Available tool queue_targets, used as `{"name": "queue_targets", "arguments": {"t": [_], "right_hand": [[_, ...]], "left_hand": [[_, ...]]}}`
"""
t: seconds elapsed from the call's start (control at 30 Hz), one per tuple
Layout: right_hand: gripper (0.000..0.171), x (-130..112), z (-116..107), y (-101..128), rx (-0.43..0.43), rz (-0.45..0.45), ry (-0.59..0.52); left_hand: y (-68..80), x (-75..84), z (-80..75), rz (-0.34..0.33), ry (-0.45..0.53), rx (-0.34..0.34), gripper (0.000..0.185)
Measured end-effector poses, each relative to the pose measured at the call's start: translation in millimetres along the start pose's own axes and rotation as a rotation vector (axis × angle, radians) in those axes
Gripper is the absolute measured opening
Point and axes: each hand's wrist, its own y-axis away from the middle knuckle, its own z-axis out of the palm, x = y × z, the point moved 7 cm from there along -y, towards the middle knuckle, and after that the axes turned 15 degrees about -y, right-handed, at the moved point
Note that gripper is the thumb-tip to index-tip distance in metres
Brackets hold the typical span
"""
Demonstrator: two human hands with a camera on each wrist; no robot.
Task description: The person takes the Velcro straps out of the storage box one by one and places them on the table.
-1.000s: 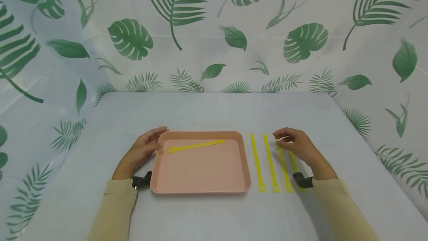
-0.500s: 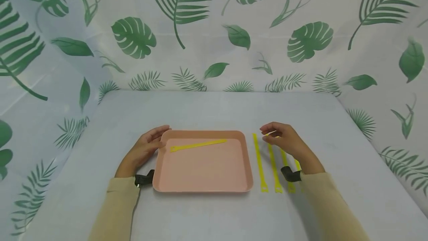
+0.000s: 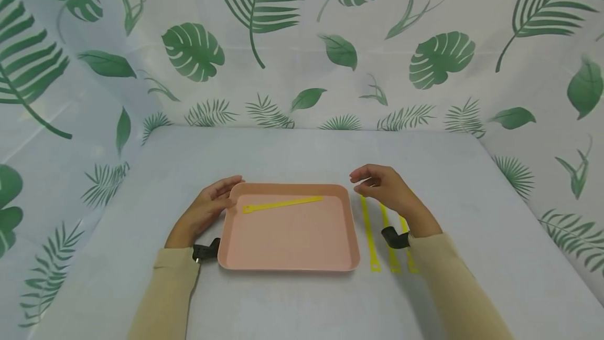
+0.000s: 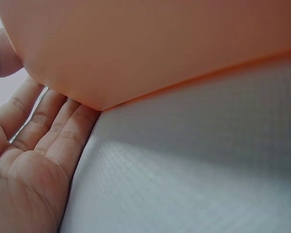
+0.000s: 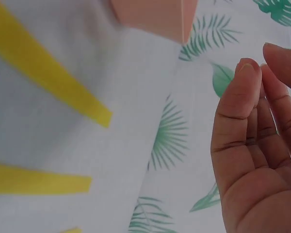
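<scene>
A pink tray [image 3: 288, 237] lies on the white table with one yellow strip [image 3: 283, 204] slanted across its far part. My left hand [image 3: 207, 209] rests flat at the tray's far left corner, its straight fingers [image 4: 63, 131] against the tray's wall [image 4: 150, 43]. Three yellow strips [image 3: 370, 235] lie side by side right of the tray, partly hidden by my right forearm. My right hand [image 3: 379, 185] hovers above their far ends near the tray's far right corner. In the right wrist view its fingers [image 5: 242, 111] are relaxed and hold nothing, with strip ends [image 5: 43, 77] below.
A leaf-print curtain [image 3: 302, 41] closes off the back and both sides of the table. Bare white tabletop [image 3: 302, 151] stretches behind the tray and also lies to the right of the strips. Both forearms wear beige sleeves with black wrist straps [image 3: 394, 237].
My right hand has lifted off the yellow strips and moved left and away from me, toward the tray's far right corner. The left hand and the tray stay put.
</scene>
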Motion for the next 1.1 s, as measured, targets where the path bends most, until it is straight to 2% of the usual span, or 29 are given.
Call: {"name": "queue_targets", "arguments": {"t": [0.43,0.6,0.97,1.1], "right_hand": [[0.025,-15,37,-22,-0.067,-0.049,-0.020],[0.027,-19,54,-31,-0.095,-0.039,-0.032],[0.025,-12,81,-46,-0.147,0.000,-0.045],[0.025,-10,90,-52,-0.167,-0.021,-0.027]], "left_hand": [[0.4,-3.8,-1.9,0.003,0.014,-0.001,0.073],[0.5,-4.3,-1.3,-0.010,-0.007,0.002,0.073],[-1.5,-3.9,-1.9,-0.014,-0.005,0.004,0.074],[-2.0,-3.7,-3.2,-0.013,-0.019,0.011,0.074]]}}
